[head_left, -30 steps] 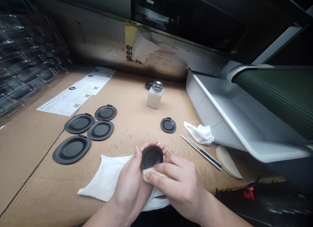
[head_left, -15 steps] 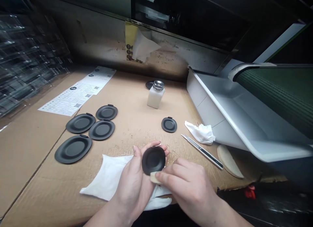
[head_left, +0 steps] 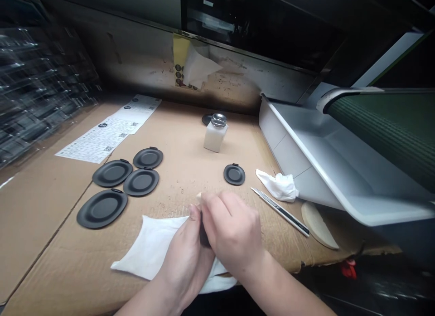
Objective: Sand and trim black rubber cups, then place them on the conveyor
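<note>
My left hand [head_left: 185, 248] holds a black oval cap [head_left: 204, 232] upright, edge-on to me, with most of it hidden between my hands. My right hand [head_left: 231, 230] is pressed against the cap and pinches a pale sponge pad [head_left: 199, 198], of which only a tip shows. Under my left hand lies a crumpled white cloth [head_left: 149, 248]. Several matching black caps [head_left: 102, 208] lie on the cardboard-covered bench [head_left: 176, 180] to my left, and another one [head_left: 234, 174] sits to my right.
A white bottle with a steel pump top [head_left: 215, 135] stands behind the caps. To the right lie a utility knife [head_left: 280, 211], crumpled white tissue [head_left: 277, 185] and a beige crescent piece [head_left: 316, 226]. A white tray [head_left: 316, 164] and green conveyor belt [head_left: 384, 130] are beyond them.
The black cap has turned from facing me to edge-on. My right hand has moved up and left over it, carrying the pad, and now hides most of the cap.
</note>
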